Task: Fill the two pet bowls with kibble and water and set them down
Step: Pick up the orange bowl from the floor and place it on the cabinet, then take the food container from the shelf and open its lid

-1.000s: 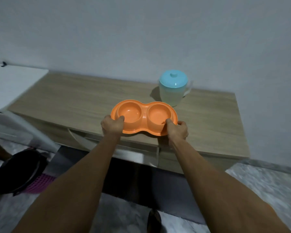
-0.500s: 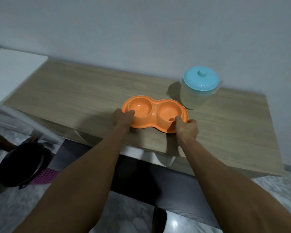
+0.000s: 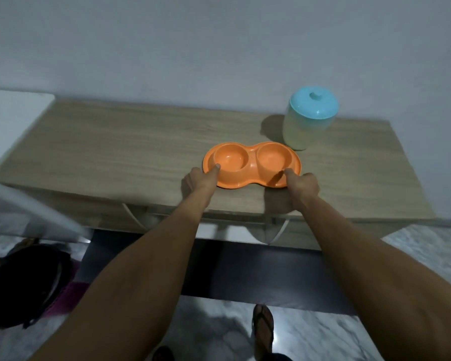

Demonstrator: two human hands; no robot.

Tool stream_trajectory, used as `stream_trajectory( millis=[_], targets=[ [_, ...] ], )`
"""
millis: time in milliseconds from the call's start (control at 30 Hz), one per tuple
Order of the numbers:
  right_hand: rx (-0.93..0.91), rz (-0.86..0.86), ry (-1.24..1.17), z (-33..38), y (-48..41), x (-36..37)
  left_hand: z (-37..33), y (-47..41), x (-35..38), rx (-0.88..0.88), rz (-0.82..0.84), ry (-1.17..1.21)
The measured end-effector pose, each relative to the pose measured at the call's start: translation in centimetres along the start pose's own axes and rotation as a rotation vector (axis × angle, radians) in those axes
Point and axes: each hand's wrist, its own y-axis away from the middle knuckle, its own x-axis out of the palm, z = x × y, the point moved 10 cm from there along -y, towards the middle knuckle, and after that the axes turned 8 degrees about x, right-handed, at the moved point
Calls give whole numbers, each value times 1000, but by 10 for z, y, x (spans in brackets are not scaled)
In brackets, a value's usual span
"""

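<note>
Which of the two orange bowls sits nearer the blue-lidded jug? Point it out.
The right-hand bowl, the one by the right hand: the jug stands just behind it, while the left bowl lies farther off.

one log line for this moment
orange double bowl: on wooden top, empty | left hand: holds left end | right hand: holds right end | container: lid on

Item: orange double bowl (image 3: pixel 251 166). We moved it inward from the front edge of the cabinet top (image 3: pixel 115 152); it is now just beside the blue-lidded container (image 3: pixel 307 123). Our left hand (image 3: pixel 201 178) and right hand (image 3: pixel 303 182) went with it.
</note>
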Motion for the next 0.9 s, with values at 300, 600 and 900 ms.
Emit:
stream_trajectory(
  millis=[300, 600, 900],
  targets=[
    [1, -133, -192, -79, 138, 50, 86, 24, -99, 141, 5, 148],
    [-22, 24, -81, -127, 188, 187, 212, -8, -135, 53, 37, 132],
    [-247, 44, -207, -119, 128, 305, 249, -93, -67, 249, 25, 271]
  ],
)
